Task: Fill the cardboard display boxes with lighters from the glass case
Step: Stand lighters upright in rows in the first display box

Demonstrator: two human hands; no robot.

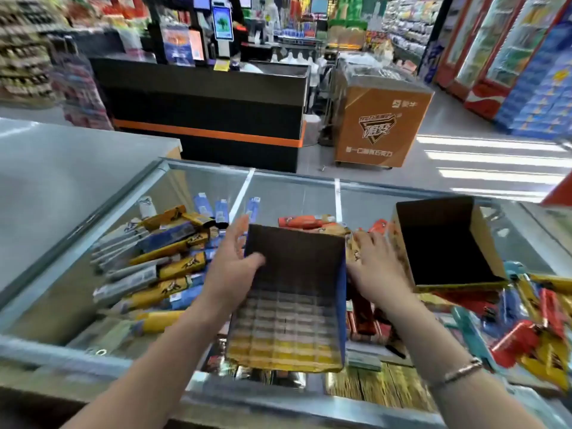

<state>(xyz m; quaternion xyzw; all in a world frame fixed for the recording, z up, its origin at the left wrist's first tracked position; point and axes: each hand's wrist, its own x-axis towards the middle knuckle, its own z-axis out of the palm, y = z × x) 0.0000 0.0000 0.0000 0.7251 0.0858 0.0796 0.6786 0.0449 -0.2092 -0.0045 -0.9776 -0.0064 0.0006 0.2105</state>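
Orange freezer [380, 125] lettering too blurred.

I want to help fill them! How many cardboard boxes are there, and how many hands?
Boxes: 2, one in the middle and one on the right, both look empty.
Hands: 2, left hand and right hand.
Total: 4.

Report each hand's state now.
Left hand: grips the open brown cardboard display box by its left wall.
Right hand: open, fingers spread on wrapped packets.
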